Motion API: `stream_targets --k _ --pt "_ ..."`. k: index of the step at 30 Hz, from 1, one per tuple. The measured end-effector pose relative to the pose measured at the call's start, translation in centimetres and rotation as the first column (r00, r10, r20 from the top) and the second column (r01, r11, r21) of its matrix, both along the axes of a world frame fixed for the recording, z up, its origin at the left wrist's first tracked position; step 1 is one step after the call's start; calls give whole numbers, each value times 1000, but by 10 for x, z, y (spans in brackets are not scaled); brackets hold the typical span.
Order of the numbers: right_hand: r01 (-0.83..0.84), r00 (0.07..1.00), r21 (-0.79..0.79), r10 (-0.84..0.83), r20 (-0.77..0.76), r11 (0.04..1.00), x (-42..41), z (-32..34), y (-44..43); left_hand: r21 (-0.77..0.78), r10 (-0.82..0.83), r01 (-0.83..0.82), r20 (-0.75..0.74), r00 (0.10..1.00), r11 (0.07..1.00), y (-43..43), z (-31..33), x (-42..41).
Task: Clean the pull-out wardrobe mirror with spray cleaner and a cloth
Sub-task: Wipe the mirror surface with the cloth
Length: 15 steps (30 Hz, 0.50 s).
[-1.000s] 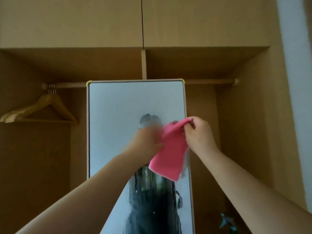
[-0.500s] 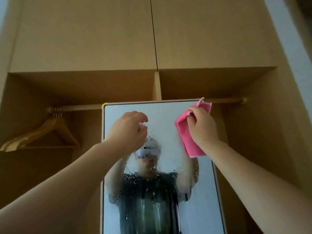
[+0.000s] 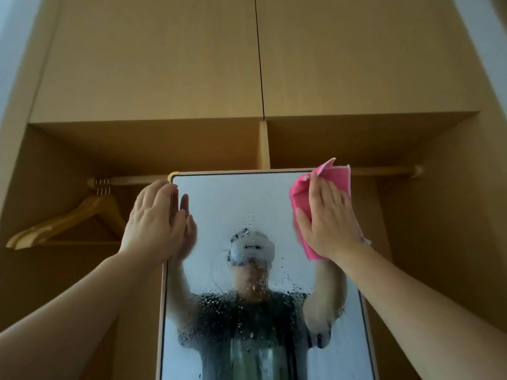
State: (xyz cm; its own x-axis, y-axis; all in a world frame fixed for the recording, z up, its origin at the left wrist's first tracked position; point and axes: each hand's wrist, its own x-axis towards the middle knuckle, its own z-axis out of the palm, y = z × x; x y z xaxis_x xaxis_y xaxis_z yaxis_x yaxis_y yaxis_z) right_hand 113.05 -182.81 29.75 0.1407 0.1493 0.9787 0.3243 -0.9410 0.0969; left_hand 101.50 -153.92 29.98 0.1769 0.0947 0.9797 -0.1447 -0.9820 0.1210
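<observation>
The tall pull-out mirror (image 3: 236,204) stands in front of the open wardrobe, its glass speckled with spray droplets from the middle down. My right hand (image 3: 326,220) presses a pink cloth (image 3: 340,182) flat against the mirror's top right corner, fingers straight. My left hand (image 3: 153,220) rests with straight fingers on the mirror's upper left edge, just below the rounded corner. No spray bottle is in view.
Behind the mirror runs a wooden clothes rail (image 3: 384,170) with wooden hangers (image 3: 68,223) at the left. Closed upper cabinet doors (image 3: 164,64) fill the top. A pale wall strip (image 3: 482,37) is at the right.
Both hands have risen to the mirror's top. My left hand let go of the cloth and moved to the left edge; my right hand flattened the cloth onto the top right corner.
</observation>
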Motion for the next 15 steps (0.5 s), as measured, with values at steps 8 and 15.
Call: stream_targets --k 8,15 --pt "121 993 22 -121 8 992 5 19 8 -60 -17 17 6 1000 998 13 -6 14" --pt "-12 999 28 11 44 1000 20 29 7 -81 -111 108 -32 993 991 21 -12 31"
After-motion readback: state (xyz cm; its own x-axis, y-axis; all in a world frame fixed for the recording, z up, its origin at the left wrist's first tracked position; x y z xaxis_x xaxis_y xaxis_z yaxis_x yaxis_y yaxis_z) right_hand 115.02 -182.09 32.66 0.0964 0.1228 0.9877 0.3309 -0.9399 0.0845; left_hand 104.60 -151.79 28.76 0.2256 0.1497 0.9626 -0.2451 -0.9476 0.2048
